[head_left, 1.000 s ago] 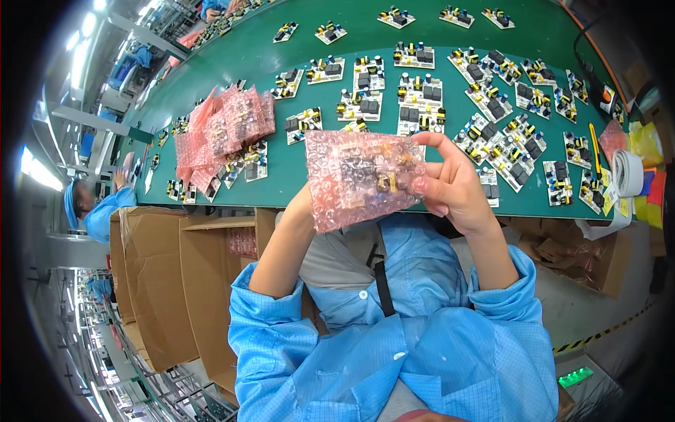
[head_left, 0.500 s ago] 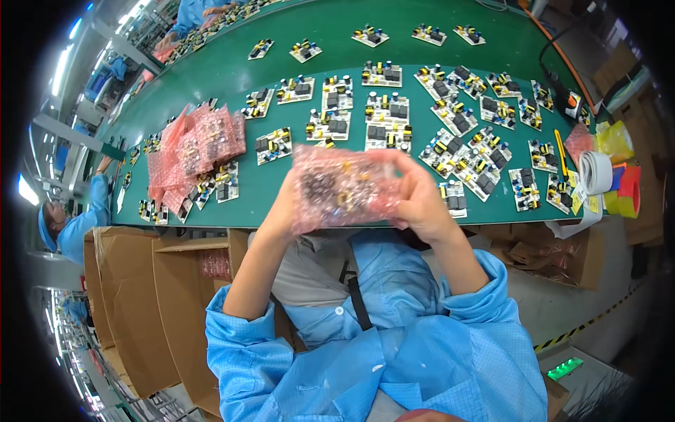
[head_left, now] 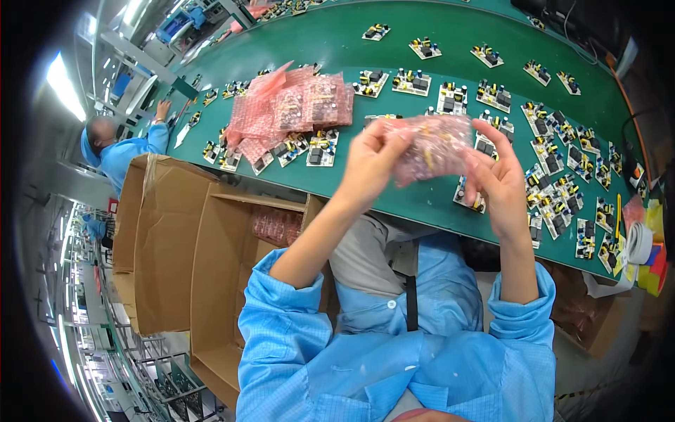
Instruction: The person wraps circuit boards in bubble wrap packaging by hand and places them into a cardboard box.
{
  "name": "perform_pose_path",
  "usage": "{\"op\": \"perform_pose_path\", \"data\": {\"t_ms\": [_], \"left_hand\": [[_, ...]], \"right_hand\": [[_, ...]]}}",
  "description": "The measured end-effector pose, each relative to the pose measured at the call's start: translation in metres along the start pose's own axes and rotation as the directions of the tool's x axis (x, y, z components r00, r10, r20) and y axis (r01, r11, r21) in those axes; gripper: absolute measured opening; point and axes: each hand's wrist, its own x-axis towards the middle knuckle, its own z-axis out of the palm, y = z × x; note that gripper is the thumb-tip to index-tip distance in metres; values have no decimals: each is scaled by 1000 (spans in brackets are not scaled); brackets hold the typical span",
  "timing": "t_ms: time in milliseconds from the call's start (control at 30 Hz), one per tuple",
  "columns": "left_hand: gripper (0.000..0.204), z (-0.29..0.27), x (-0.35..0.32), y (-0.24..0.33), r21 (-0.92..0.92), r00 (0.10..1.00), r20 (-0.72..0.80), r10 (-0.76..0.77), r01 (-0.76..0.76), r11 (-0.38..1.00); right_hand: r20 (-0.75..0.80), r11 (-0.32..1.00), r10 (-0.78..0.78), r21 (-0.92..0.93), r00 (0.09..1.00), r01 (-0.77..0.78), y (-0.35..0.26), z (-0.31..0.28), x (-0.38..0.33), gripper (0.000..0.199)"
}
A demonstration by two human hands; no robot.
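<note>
A pink bubble-wrap bag [head_left: 432, 149] with a circuit board showing through it is held up above the near edge of the green table. My left hand [head_left: 376, 160] pinches its left end between thumb and fingers. At the bag's right end is my right hand [head_left: 498, 176], with thumb and fingers spread apart. Its fingertips are close against the bag's edge; whether they touch it I cannot tell. Left of the bag, a pile of pink bubble-wrap bags [head_left: 288, 105] lies on the table, some with boards inside.
Bare circuit boards [head_left: 557, 204] cover the right side of the green table [head_left: 415, 200]. An open cardboard box [head_left: 232, 232] at my left holds wrapped packs [head_left: 278, 225]. A white tape roll [head_left: 638, 244] lies at the right edge. Another person [head_left: 130, 158] sits far left.
The view has swung left, bringing the box and pile nearer the middle. My right hand's fingers have spread from their grip on the bag, while my left still holds it.
</note>
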Motion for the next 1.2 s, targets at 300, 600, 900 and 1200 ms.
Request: {"op": "perform_pose_path", "data": {"t_ms": [300,600,900,1200], "left_hand": [[30,-196,54,18,320,835,-493,245,-87,943],[65,-184,38,12,998,853,-13,521,-24,64],[63,-181,55,-2,931,811,-339,477,218,291],[60,-175,55,-11,972,820,-178,544,233,-34]], "right_hand": [[55,998,35,-52,998,-32,1,-30,-37,43],[-127,837,-150,-545,981,58,-83,-132,-37,33],[-256,358,-131,-913,958,-195,-91,-305,91,50],[-464,-135,-165,-863,870,-486,-78,-413,184,105]]}}
